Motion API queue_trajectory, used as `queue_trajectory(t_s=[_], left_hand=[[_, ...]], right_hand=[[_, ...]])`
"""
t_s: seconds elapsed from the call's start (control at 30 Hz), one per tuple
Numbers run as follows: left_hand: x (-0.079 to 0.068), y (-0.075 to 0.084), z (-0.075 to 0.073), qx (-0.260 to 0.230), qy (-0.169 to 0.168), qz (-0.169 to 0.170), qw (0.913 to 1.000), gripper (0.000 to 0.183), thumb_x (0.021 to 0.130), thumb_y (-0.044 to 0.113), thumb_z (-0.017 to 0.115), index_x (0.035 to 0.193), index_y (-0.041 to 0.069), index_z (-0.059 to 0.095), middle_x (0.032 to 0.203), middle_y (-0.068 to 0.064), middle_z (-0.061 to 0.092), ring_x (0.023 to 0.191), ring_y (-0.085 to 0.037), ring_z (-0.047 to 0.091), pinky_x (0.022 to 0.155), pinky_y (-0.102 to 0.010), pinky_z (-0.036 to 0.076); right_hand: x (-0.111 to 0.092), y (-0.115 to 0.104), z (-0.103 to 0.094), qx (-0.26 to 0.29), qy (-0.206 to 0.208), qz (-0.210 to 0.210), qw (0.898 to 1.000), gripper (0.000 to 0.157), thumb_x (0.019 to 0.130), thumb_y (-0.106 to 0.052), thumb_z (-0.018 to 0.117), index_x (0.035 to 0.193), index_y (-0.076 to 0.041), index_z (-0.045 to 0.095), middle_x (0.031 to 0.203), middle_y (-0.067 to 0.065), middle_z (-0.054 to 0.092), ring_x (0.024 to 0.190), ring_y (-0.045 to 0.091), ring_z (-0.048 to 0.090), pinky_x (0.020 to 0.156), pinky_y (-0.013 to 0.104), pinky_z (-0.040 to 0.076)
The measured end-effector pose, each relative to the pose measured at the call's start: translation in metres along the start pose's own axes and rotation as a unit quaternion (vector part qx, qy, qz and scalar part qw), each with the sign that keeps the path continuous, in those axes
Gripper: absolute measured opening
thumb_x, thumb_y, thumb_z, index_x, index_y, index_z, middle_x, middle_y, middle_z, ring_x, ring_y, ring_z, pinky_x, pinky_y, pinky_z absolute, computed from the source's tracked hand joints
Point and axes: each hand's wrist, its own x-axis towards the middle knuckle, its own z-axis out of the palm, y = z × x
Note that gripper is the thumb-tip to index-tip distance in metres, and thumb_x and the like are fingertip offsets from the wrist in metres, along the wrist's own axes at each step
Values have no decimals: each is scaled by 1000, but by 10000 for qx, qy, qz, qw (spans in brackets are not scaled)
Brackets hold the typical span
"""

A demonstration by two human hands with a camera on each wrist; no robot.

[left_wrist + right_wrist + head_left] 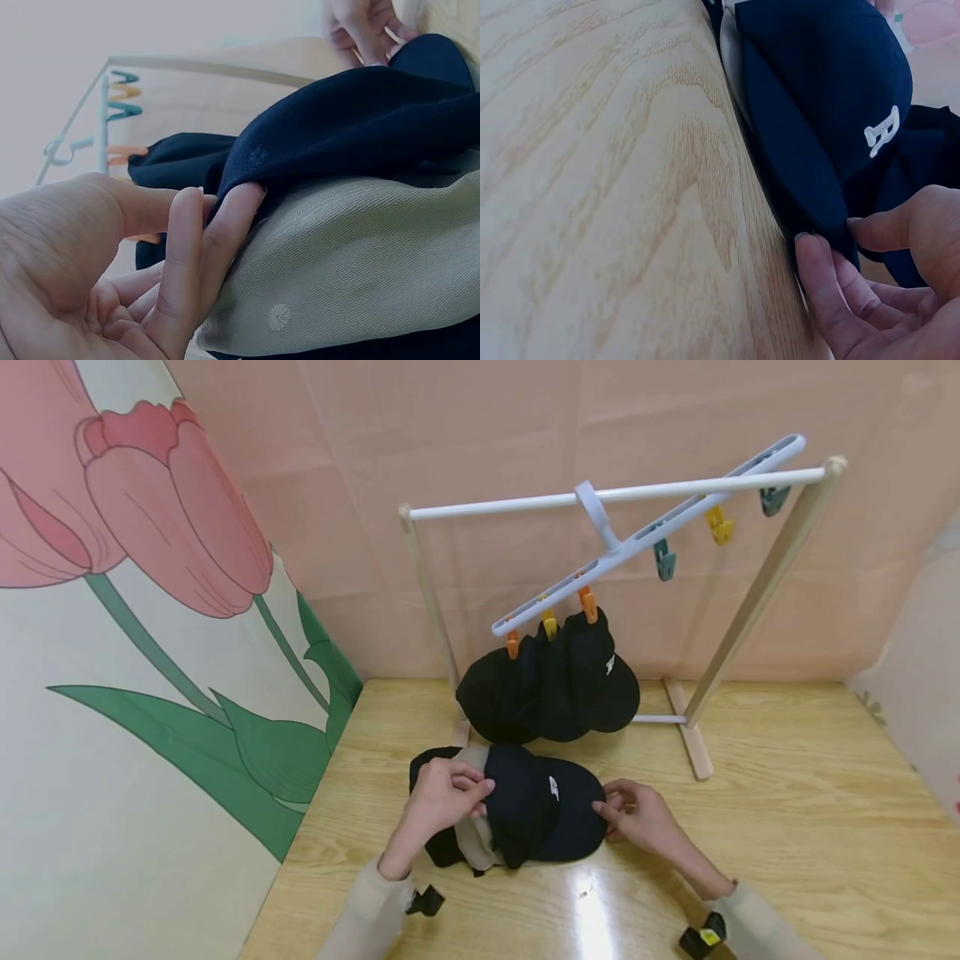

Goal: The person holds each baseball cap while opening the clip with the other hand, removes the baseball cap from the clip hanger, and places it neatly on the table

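Observation:
A navy baseball cap (pixel 525 802) with a small white emblem lies on top of a nested stack on the table, its brim to the right. Beneath it show a beige cap (pixel 352 255) and a black cap (pixel 444 847). My left hand (pixel 444 795) pinches the back edge of the navy cap's crown between thumb and fingers, beside the beige cloth. At the other end, my right hand (pixel 641 817) pinches the tip of the brim (pixel 802 180), thumb above and fingers below. The white emblem (pixel 883 132) is on the crown's front.
Behind the stack stands a rack with a white rail (pixel 510 506) and wooden legs. A pale blue clip hanger (pixel 622 552) hangs tilted from it, its lower left end holding dark caps (pixel 555 685) by orange and yellow clips. Teal and yellow clips (pixel 718 525) hang at its right.

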Motion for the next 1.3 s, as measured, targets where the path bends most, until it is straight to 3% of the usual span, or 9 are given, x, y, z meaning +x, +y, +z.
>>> queue_trajectory(t_s=[0.47,0.93,1.3], left_hand=[[1,2,5,143,65,-35,9999,15,96,20,82,94,5,81,65,1,75,55,-15,73,54,-27,58],[2,1,6,187,103,-64,9998,15,97,22,82,89,9,81,65,3,74,55,-16,73,54,-30,60],[1,0,6,295,180,149,9993,16,96,21,83,86,9,81,64,4,74,54,-13,72,54,-29,60]], right_hand=[[0,2,-1,-248,54,86,9996,39,97,-9,79,126,12,62,80,12,71,63,27,73,56,36,63],[3,2,-2,-672,62,167,9976,34,95,-12,81,117,9,65,73,7,70,61,22,70,54,33,60],[3,-1,-4,-1010,-43,175,9947,33,96,-16,81,114,7,65,72,6,70,60,21,71,53,31,57]])
